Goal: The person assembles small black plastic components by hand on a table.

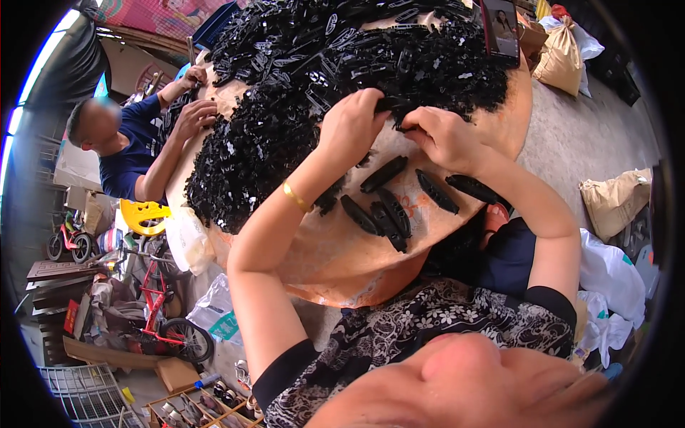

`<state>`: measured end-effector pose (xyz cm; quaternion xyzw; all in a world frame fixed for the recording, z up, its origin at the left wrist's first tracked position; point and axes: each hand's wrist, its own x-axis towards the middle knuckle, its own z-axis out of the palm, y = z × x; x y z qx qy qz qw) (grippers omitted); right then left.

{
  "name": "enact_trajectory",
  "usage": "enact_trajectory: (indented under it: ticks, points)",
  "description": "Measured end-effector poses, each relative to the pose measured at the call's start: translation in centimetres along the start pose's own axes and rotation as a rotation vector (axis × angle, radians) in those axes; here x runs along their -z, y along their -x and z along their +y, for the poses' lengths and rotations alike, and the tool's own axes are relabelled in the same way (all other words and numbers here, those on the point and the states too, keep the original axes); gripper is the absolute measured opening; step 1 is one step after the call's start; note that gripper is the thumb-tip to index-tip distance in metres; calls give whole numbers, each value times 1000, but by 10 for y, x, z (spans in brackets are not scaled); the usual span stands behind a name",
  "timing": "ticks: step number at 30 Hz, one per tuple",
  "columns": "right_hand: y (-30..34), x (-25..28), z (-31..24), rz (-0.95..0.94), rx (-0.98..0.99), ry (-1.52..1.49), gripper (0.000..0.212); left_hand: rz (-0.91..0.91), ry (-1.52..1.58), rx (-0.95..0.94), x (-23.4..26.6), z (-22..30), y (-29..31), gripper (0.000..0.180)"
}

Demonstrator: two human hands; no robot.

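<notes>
My left hand (353, 127) pinches a small black plastic part (385, 105) at the near edge of a big heap of black plastic parts (285, 107). Close beside it, the fingers of my right hand (444, 137) are closed on another black plastic part, mostly hidden by the fingertips. A gold bangle (295, 197) circles my left wrist. Several long oval black pieces (384, 175) lie below my hands on the orange-tan table cover (335, 250). One more oval piece (471, 188) rests under my right forearm.
Across the table at left, a person (132, 150) in dark blue handles parts at the heap. A phone (501, 32) stands at the far right of the heap. Sacks (559, 57) sit on the floor at right. A red bicycle (153, 307) and a yellow plastic piece (143, 216) are at left.
</notes>
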<state>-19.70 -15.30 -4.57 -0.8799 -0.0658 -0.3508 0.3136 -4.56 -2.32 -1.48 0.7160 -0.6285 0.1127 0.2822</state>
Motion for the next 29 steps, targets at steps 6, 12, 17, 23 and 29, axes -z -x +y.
enact_trajectory:
  ticks: [6,12,17,23,29]
  points:
    - [-3,-2,-5,126,0,-157,16,-81,306,177,13,8,19,30]
    - [-3,1,-13,86,-82,-265,23,-214,1067,613,11,20,24,31]
    - [-7,0,-16,112,-13,-252,20,-234,1271,693,7,17,30,32]
    - [-5,0,-13,129,-28,-194,18,-239,1347,685,6,20,32,31]
    - [-3,2,-18,118,-166,-316,15,-144,1398,695,6,20,34,37]
